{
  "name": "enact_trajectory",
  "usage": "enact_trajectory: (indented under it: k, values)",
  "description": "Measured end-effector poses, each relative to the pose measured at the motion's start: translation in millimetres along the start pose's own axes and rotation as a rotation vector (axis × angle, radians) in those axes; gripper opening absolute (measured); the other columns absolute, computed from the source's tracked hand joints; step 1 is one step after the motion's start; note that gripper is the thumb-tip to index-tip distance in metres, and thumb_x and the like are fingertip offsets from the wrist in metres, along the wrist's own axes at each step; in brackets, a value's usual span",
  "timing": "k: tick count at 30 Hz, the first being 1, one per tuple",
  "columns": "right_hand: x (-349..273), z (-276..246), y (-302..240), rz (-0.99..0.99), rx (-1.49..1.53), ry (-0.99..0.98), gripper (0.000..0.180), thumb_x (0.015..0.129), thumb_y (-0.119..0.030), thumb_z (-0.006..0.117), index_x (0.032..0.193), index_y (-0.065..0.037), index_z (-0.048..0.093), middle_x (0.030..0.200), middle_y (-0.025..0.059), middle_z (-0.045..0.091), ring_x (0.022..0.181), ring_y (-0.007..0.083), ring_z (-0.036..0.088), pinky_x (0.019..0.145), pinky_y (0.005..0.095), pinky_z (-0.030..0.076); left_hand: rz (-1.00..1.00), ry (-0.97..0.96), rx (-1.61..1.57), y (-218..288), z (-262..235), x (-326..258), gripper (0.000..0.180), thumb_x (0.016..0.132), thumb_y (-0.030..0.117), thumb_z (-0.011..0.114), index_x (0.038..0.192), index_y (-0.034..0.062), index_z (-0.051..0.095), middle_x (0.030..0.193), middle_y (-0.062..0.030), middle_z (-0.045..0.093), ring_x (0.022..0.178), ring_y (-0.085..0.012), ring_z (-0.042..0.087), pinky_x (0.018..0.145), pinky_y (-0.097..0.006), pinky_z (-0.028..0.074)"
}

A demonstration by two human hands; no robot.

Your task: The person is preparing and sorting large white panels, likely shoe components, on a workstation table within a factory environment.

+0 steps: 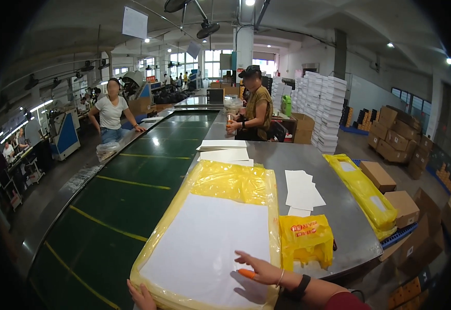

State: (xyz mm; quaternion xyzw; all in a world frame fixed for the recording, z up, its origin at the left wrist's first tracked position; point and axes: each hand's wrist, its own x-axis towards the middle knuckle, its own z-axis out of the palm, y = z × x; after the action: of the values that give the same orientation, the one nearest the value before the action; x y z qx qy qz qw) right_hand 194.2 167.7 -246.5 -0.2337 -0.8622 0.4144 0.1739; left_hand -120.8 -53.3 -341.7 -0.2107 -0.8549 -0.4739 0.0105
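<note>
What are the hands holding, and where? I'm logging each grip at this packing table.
Nothing is gripped. The right hand lies flat on the white sheet stack inside the yellow plastic bag, near its lower right corner; the left hand touches the stack's near edge.

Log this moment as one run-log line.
left hand: on stack's near edge | right hand: flat on white sheet stack | yellow plastic wrap: open | steel table

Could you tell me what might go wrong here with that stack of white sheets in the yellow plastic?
The stack of white sheets overhangs the steel table toward the green conveyor, so it could slide off. The yellow plastic wrap looks slippery, and the right hand only rests flat on top; the left hand touches the near edge.
</note>
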Motion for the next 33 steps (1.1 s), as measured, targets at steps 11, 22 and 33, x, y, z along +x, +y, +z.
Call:
enact_trajectory:
  k: [11,22,33]
  values:
    - [56.8,-95.5,-59.6,-0.277,0.276,0.516,0.065,0.094,-0.006,0.043,0.148,-0.009,0.008,0.09,0.0103,0.062,0.076,0.0158,0.059,0.075,0.0265,0.048,0.049,0.008,-0.023,3.2,-2.5,-2.3,0.064,0.094,0.038,0.05,0.139,-0.0031,0.03,0.137,-0.0314,0.037,0.124,-0.0441,0.039,0.103,-0.045,0.033]
    - [72.7,-136.0,-99.3,-0.43,0.241,0.652,0.068,0.093,-0.001,0.041,0.15,-0.011,0.005,0.084,0.0066,0.058,0.073,0.0104,0.053,0.075,0.0221,0.046,-0.044,-0.039,0.015,16.4,-10.5,-4.1,0.063,0.094,0.034,0.05,0.139,-0.0046,0.029,0.139,-0.0303,0.035,0.126,-0.0423,0.039,0.105,-0.043,0.032]
    - [74.8,-135.9,-103.8,-0.441,0.301,0.628,0.068,0.093,0.001,0.04,0.15,-0.011,0.004,0.086,0.0068,0.058,0.076,0.0101,0.054,0.076,0.0222,0.046,-0.037,-0.016,-0.009,13.7,-8.0,-2.4,0.064,0.093,0.036,0.05,0.139,-0.0036,0.03,0.137,-0.0313,0.037,0.125,-0.0434,0.039,0.104,-0.044,0.033]
